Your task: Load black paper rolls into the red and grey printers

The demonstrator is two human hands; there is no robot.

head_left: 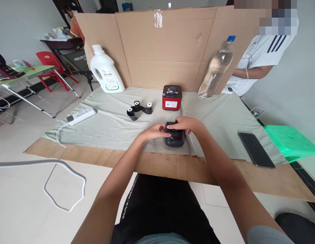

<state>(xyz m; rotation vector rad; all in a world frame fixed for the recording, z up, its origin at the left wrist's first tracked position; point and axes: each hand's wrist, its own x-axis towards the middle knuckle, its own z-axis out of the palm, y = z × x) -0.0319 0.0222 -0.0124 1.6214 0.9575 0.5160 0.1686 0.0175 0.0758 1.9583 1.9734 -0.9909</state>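
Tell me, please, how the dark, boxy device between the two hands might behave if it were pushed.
The dark device would probably slide rather than tip or roll, as it looks low and boxy. Its casing looks hard, suggesting it is stiff. Its glossy top might be slippery.

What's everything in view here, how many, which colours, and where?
Boxy plastic device: one, dark, front centre
Cubic machine: one, red and black, behind device
Small cylindrical rolls: three, black, left of machine
Handled plastic jug: one, white, back left
Plastic bottle: one, clear, back right
Power strip: one, white, left
Flat phone: one, black, right
Cardboard screen: one, brown, back
Cloth: one, greyish, covering wooden table
Plastic stool: one, green, right
Plastic chair: one, red, left
Folding table: one, green, far left
Other people: two, orange and white clothes, behind
Left hand and right hand: two, bare, on device
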